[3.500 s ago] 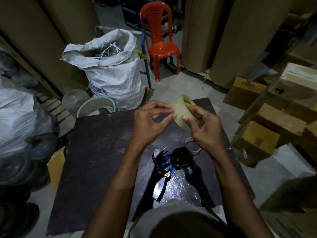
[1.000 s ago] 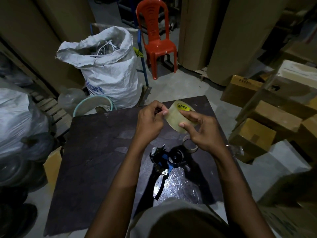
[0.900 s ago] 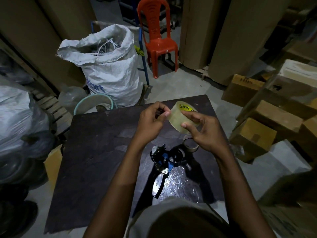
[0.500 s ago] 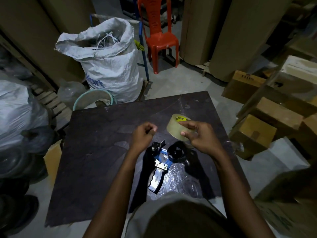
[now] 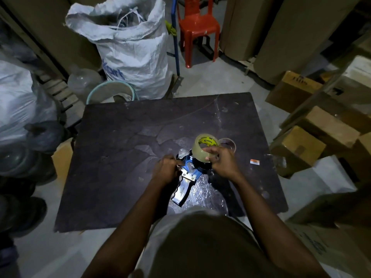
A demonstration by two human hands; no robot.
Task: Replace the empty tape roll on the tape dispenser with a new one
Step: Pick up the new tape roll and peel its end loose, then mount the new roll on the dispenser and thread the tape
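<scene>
Now the right hand, fingers pinching the new tape roll just above the tape dispenser, judges to seat it on the hub while the left hand, fingers curled shut on the dispenser's frame, steadies it.

Only the blue letters "kart" on the white sack are legible.

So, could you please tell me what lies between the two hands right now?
In the head view, the blue tape dispenser lies between the left hand and the right hand, which holds the new tape roll.
</scene>
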